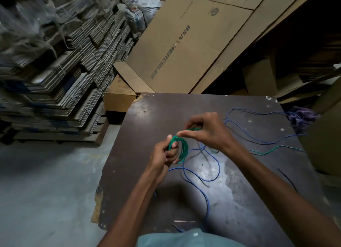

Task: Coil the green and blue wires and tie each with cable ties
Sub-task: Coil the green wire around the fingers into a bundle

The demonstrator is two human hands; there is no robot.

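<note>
Several loops of the green wire (183, 148) are wound around the fingers of my left hand (163, 152), which grips the coil above the dark table (147, 117). My right hand (206, 130) pinches the green wire just right of the coil's top. The wire's loose tail (273, 150) trails across the table to the right. The blue wire (212, 174) lies uncoiled in wide curves over the table, from the far right edge to the near edge. A thin pale strip, possibly a cable tie (184, 221), lies near the table's front edge.
Flattened cardboard is stacked in tall piles (64, 77) on the left. A large cardboard sheet (184, 49) leans behind the table. A purple cloth (302, 117) sits at the table's right corner. Grey concrete floor (46, 191) lies to the left.
</note>
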